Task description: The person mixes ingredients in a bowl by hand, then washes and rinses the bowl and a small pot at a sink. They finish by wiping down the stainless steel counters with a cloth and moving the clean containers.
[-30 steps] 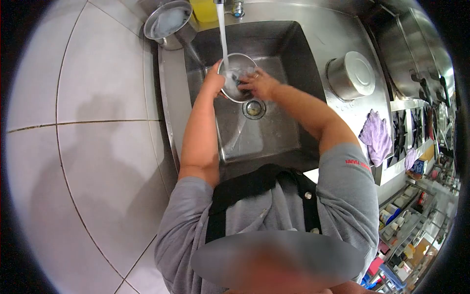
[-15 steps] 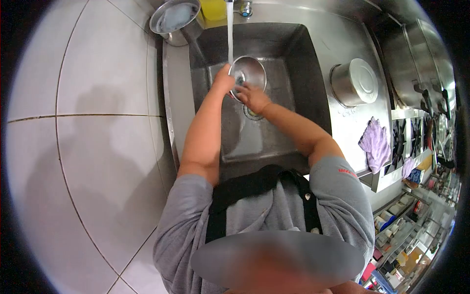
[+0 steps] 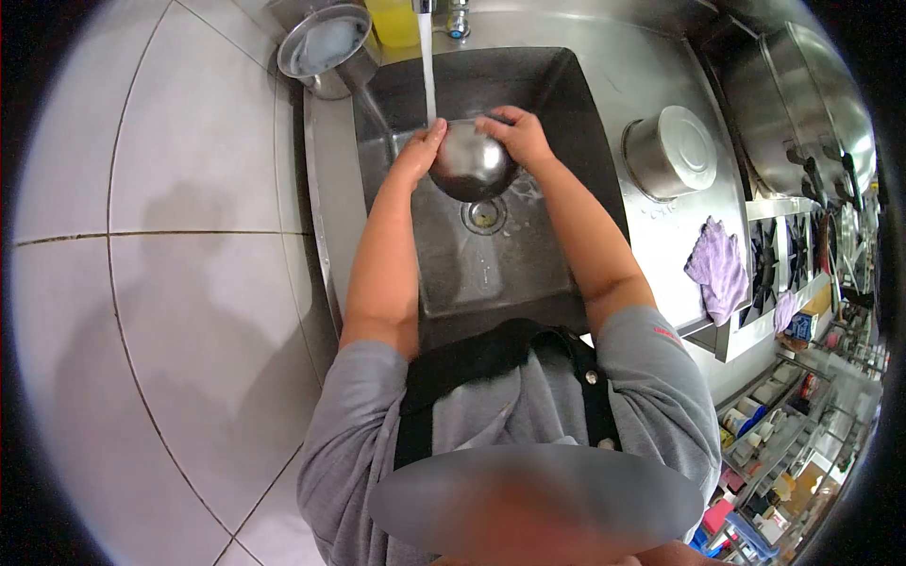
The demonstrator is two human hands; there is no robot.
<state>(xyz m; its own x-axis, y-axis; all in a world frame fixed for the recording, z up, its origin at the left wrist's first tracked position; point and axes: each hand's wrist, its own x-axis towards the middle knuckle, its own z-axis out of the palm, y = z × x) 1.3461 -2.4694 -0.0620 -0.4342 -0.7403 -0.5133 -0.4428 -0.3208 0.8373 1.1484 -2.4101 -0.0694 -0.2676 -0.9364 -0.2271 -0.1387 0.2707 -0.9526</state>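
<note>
A shiny metal bowl [image 3: 475, 162] is held over the sink [image 3: 585, 170], tipped so its rounded outside faces me. My left hand [image 3: 418, 156] grips its left edge, right beside the water stream [image 3: 427, 75] falling from the faucet. At the upper right of the rim, my right hand [image 3: 519, 138] is closed on the bowl, with some fingertips hidden behind it. The drain [image 3: 485, 216] shows on the sink floor just below the bowl.
Left of the faucet stand a metal pot [image 3: 330, 52] with foamy contents and a yellow container [image 3: 393, 23]. On the right counter are an upturned metal pot [image 3: 675, 153] and a purple cloth [image 3: 719, 269]. Large metal pots [image 3: 802, 104] stand beyond, near a stove [image 3: 779, 259].
The bowl has turned over from showing its inside to showing its outside. My right hand has moved from inside the bowl up to its far right rim.
</note>
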